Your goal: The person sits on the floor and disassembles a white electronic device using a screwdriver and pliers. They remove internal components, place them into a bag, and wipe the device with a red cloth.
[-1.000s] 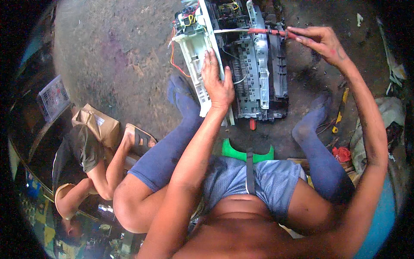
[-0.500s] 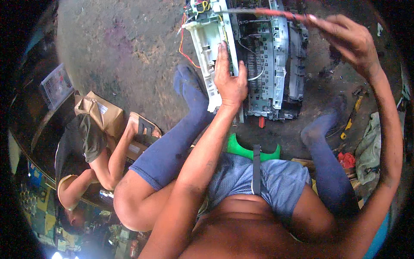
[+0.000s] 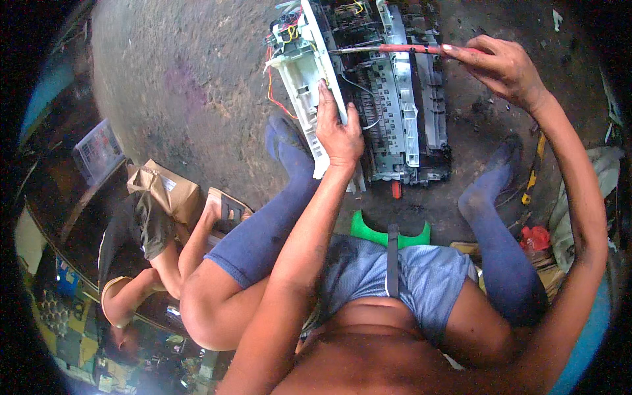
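Observation:
A partly dismantled machine, which looks like a printer, lies on the floor in front of me. Its white plastic side panel is tilted to the left, and red and yellow wires hang off that side. My left hand grips the panel's right edge, fingers on its face and thumb on the other side. My right hand is closed round the end of a long red-handled screwdriver. The tool points left, its metal tip at the panel's upper right edge. The dark, slotted inner frame stands right of the panel.
Between my legs is a green curved plastic piece. A yellow-and-black tool lies beyond my right foot, near a red crumpled bag and grey cloth. At left another person sits beside a brown paper bag.
The machine and my left hand sit slightly further left in view. My right hand has come down and left, and the screwdriver now lies lower against the panel's edge.

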### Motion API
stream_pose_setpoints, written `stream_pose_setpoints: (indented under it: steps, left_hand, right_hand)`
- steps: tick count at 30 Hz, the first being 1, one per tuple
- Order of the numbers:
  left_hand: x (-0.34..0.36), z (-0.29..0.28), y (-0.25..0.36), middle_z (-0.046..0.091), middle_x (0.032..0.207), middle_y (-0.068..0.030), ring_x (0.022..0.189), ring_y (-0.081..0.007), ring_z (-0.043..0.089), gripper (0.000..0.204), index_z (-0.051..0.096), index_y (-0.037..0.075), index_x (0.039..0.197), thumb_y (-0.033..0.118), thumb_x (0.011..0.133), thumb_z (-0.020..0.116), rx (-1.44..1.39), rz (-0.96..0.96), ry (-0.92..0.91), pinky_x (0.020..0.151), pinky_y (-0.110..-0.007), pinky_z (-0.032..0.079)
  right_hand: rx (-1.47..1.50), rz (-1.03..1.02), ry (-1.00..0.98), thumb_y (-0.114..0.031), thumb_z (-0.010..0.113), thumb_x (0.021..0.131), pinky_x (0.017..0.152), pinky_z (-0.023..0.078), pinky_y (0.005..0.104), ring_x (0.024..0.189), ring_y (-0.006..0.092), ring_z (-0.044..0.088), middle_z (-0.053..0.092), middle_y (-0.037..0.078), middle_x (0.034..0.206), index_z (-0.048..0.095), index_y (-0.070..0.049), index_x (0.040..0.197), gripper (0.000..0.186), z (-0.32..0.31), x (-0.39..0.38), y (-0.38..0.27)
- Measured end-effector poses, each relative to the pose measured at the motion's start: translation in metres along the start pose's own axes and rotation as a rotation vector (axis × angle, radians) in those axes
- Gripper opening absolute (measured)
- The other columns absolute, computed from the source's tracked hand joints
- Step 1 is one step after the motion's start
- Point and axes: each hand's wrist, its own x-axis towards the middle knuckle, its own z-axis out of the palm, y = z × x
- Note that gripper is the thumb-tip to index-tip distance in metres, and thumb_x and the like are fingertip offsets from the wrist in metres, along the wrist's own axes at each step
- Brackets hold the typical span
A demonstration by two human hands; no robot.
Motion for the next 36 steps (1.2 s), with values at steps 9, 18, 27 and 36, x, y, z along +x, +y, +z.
stream_pose_setpoints:
  steps: [9,18,27,36]
  left_hand:
    - [0.000,-0.001,0.000,0.044,0.155,-0.0276,0.145,-0.0392,0.044,0.071,0.035,-0.006,0.155,0.005,0.090,0.062,-0.003,-0.005,-0.013,0.119,-0.041,0.034]
    - [0.004,0.003,0.003,0.045,0.154,-0.0280,0.145,-0.0391,0.043,0.070,0.038,-0.004,0.154,0.004,0.089,0.063,-0.072,-0.006,-0.011,0.118,-0.041,0.035]
    - [0.000,-0.003,0.002,0.045,0.154,-0.0276,0.144,-0.0398,0.044,0.071,0.038,-0.002,0.155,0.003,0.089,0.063,-0.006,0.008,0.020,0.117,-0.041,0.037]
    - [0.002,0.000,0.001,0.046,0.153,-0.0286,0.144,-0.0414,0.044,0.071,0.038,-0.004,0.154,0.003,0.088,0.063,-0.049,0.020,0.009,0.117,-0.043,0.036]
  right_hand:
    - [0.493,0.256,-0.136,-0.002,0.069,0.091,0.090,0.057,0.0350,0.107,0.0252,0.071,0.072,0.011,0.120,0.066,-0.008,0.135,0.044,-0.013,0.019,-0.005]
    - [-0.228,0.004,-0.146,-0.008,0.072,0.086,0.061,0.051,0.0415,0.072,0.0289,0.064,0.060,0.007,0.084,0.062,-0.025,0.140,0.057,-0.051,0.032,-0.049]
    - [0.339,0.212,-0.280,-0.015,0.075,0.087,0.062,0.056,0.0335,0.072,0.0183,0.072,0.077,0.010,0.094,0.076,-0.005,0.117,0.031,-0.077,0.079,-0.047]
    - [0.410,0.596,-0.474,-0.016,0.070,0.094,0.085,0.058,0.0335,0.099,0.0193,0.073,0.077,0.013,0.114,0.074,-0.002,0.119,0.029,-0.131,0.131,-0.106]
